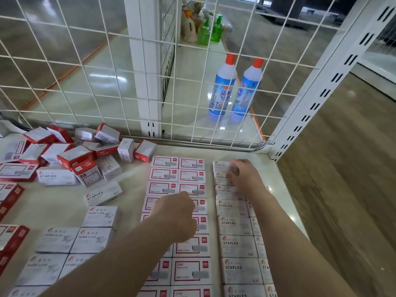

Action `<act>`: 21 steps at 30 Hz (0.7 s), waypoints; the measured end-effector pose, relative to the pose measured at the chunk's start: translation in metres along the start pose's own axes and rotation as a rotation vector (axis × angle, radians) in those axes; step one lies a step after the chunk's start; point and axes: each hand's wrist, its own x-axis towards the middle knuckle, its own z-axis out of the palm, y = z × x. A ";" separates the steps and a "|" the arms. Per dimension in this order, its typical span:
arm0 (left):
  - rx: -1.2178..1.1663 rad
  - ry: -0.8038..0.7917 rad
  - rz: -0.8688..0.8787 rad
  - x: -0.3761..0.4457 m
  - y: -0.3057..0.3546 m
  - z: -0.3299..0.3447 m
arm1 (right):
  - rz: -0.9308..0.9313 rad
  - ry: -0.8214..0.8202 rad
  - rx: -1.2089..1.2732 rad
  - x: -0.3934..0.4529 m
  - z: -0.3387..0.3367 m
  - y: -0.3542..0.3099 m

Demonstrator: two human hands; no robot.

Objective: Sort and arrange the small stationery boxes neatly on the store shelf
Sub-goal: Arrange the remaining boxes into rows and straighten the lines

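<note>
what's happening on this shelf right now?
A person is sorting small stationery boxes on a white shelf. Their right hand rests at the far end of a row of white staples boxes, though motion blur hides whether it grips one. Their left hand hovers over two neat columns of red-bordered boxes, its grip unclear. White paper clip boxes are grouped front-left, and a loose pile of boxes waits at back-left.
</note>
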 end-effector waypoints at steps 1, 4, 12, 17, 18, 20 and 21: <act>0.001 0.000 0.001 0.000 0.000 0.000 | 0.002 -0.004 0.006 0.000 0.000 0.000; -0.003 -0.003 -0.001 -0.001 0.000 0.000 | 0.020 -0.008 0.012 0.000 0.000 -0.002; -0.030 -0.010 -0.012 -0.001 -0.001 0.001 | -0.011 -0.018 0.079 -0.002 0.003 -0.010; -0.007 0.005 0.008 -0.001 0.000 0.001 | 0.030 0.070 0.056 -0.005 0.011 -0.020; -0.007 0.005 0.009 -0.001 0.000 0.001 | 0.036 0.081 0.066 -0.005 0.012 -0.021; -0.012 0.004 0.004 -0.001 0.000 0.001 | 0.045 0.090 0.062 -0.005 0.014 -0.023; -0.016 0.003 0.002 -0.002 0.000 0.001 | 0.051 0.093 0.057 -0.004 0.015 -0.024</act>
